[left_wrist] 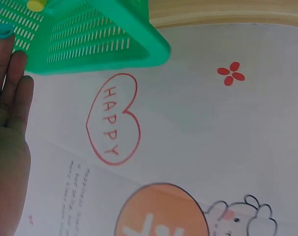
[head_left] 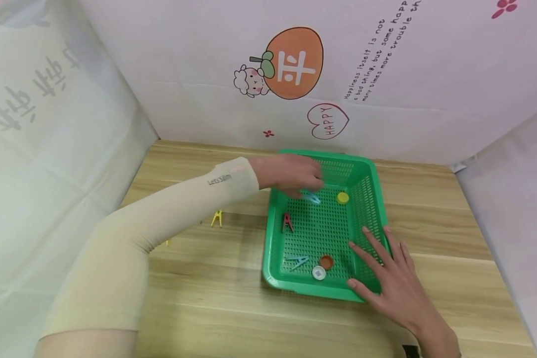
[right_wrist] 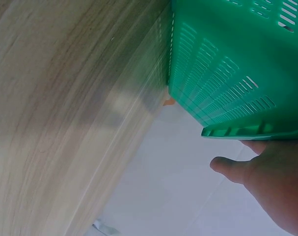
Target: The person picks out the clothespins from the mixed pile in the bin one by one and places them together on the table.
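Observation:
Over the far left part of a green plastic basket [head_left: 268, 248] is my left hand [head_left: 291, 171], pinching a light blue clothespin [head_left: 312, 198] at its fingertips. The same clothespin [left_wrist: 2, 31] shows at the fingertips in the left wrist view; the thumb is hidden there. My right hand [head_left: 396, 278] rests on the basket's right rim with fingers spread, some reaching inside. On the basket floor lie a red clothespin [head_left: 287, 222], another blue clothespin [head_left: 297, 261], a yellow cap [head_left: 342, 198], a brown cap [head_left: 326, 262] and a white cap [head_left: 319, 272].
On the wooden table [head_left: 206, 298], left of the basket, lies a yellow clothespin [head_left: 217, 218]. A bit of another yellow thing [head_left: 167, 242] peeks out by my left sleeve. White printed sheets [head_left: 183, 59] stand behind the basket and at both sides.

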Tool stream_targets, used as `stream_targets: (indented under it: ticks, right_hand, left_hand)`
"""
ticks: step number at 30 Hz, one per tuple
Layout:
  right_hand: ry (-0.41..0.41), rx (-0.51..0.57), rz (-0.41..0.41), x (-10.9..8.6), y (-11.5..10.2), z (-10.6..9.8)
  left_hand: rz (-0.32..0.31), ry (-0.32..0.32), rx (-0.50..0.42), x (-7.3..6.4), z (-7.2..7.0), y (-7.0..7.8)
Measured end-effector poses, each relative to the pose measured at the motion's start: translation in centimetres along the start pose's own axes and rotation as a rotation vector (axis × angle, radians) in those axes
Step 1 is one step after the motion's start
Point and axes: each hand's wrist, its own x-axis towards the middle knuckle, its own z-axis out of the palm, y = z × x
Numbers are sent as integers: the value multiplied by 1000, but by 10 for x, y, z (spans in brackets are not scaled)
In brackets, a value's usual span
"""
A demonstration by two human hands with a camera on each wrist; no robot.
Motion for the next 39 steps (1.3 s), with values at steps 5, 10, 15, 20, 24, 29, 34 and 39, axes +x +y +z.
stream_targets:
  ticks: [5, 10, 15, 20, 24, 29, 34, 39]
  right_hand:
    - [1, 1, -1, 0, 0, 0]
    - [6, 0, -7, 1, 1, 1]
    - [6, 2, -11, 1, 0, 1]
    - [2, 6, -7, 1, 0, 2]
    - [1, 9, -1, 0, 0, 2]
    - [1, 13, 1, 0, 0, 2]
    - [2, 19, 0, 0, -1, 2]
    - [2, 23, 4, 1, -1, 2]
  left_hand:
    - [-43, 47, -71, -32, 0, 0]
    - [-125, 83, -124, -65, 6, 4]
    - [-246, 94, -178, -95, 17, 11]
    - [-394, 115, -213, -121, 29, 20]
    - [-465, 169, -219, -142, 40, 29]
    - [-566, 237, -244, -167, 57, 40]
    - [-694, 241, -316, -184, 76, 52]
    - [-774, 299, -332, -200, 101, 67]
